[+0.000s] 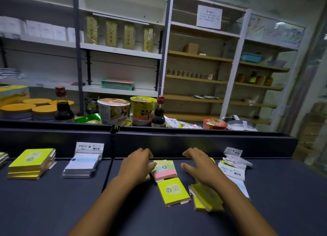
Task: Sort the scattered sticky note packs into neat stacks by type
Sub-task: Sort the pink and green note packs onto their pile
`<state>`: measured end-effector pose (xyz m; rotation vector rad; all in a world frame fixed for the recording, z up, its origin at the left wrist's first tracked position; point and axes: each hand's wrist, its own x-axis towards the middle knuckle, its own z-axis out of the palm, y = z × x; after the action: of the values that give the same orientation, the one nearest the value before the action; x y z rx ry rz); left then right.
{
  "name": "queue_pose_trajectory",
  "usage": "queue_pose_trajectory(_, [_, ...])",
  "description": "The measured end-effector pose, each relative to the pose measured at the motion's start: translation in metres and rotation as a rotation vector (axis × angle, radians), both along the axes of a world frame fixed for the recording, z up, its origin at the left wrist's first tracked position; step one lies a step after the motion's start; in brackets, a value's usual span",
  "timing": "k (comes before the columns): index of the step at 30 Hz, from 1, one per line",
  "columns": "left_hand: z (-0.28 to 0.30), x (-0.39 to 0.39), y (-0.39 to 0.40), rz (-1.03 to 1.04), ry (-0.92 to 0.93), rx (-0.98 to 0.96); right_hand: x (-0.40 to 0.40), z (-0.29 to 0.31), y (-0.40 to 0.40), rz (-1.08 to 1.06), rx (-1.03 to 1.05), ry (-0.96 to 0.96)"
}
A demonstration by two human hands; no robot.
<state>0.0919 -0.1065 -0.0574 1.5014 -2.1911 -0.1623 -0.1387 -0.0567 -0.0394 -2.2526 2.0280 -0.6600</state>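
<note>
- Pastel pack (164, 169): lying flat on the dark counter (53, 200) between your 2 hands, pink band toward you, green band away. Its wrapper is looking glossy, so you are likely dealing with a light, slick block that gives a little at the edges; pinching it across 2 opposite sides should be holding better than pressing on the face.
- Left hand (136, 165): resting just beside the pastel pack, thumb touching its left edge, fingers loosely curved and gripping nothing.
- Right hand (200, 166): hovering to the right of the pastel pack, fingers spread and relaxed, holding nothing; whether it is touching the counter, you cannot tell.
- Yellow pack (172, 191): sitting just in front of the pastel pack, slightly skewed, a white corner showing beneath it. Judged stiff enough to be lifting whole by its edges.
- Loose yellow packs (207, 196): 2 or so overlapping under your right forearm, tilted; probably sliding on each other if you are grabbing only the top 1.
- White-headed packs (231, 166): heaped untidily at the right, thin header cards looking floppy; taking them by the pad body seems safer.
- Yellow stack (31, 163) and white stack (83, 163): standing sorted at the left, well apart from your hands.
</note>
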Motion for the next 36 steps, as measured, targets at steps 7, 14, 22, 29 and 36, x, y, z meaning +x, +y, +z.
queue_pose_trajectory(7, [-0.018, 0.0, -0.016, 0.019, -0.056, 0.061, -0.001, -0.008, -0.05, 0.113, -0.061, -0.072])
queue_pose_trajectory(14, [-0.019, 0.002, -0.021, -0.01, -0.085, 0.146, 0.002, -0.021, -0.069, 0.154, -0.1, -0.16])
queue_pose_trajectory(22, [-0.019, -0.003, -0.015, -0.021, 0.232, 0.158, -0.003, -0.025, -0.064, 0.158, -0.134, -0.22])
queue_pose_trajectory(29, [-0.01, 0.001, -0.014, -0.12, 0.661, 0.097, -0.009, -0.025, -0.062, 0.141, -0.16, -0.258])
queue_pose_trajectory(36, [0.008, 0.018, -0.014, -0.115, 1.215, 0.161, -0.009, -0.026, -0.059, 0.138, -0.142, -0.274])
